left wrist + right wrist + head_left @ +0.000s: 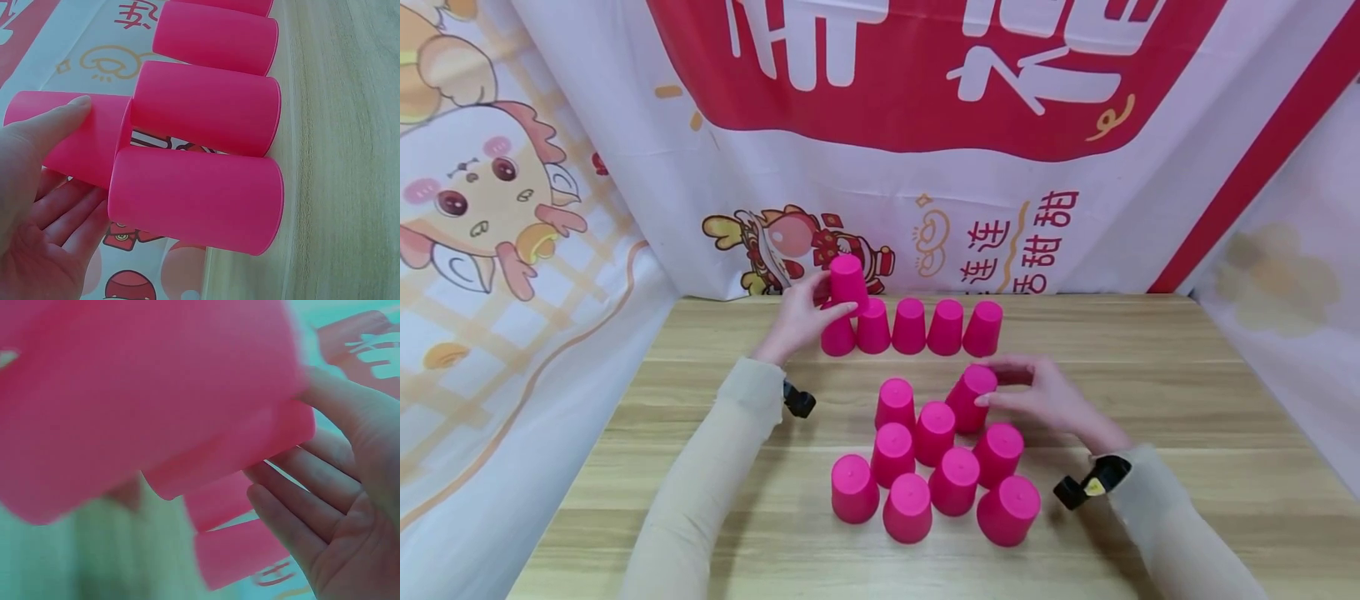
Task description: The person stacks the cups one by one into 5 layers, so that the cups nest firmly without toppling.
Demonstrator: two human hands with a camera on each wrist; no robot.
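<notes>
My left hand (805, 312) grips an upside-down pink plastic cup (847, 279) between thumb and fingers. In the left wrist view, that cup (94, 134) rests across the bases of two neighbouring cups, including the end cup (197, 200). These stand at the left end of a back row of several upside-down pink cups (909, 327). My right hand (1045, 392) holds another pink cup (973, 396) by its side, thumb in front and fingers behind; it looks slightly tilted. The right wrist view has my right hand (350, 506) beside blurred pink cups.
Several more upside-down pink cups (910, 508) stand in a loose cluster nearer the front of the wooden table (1150, 375). A printed cloth (850, 183) hangs just behind the back row. Black wrist cameras (1090, 483) sit on both sleeves.
</notes>
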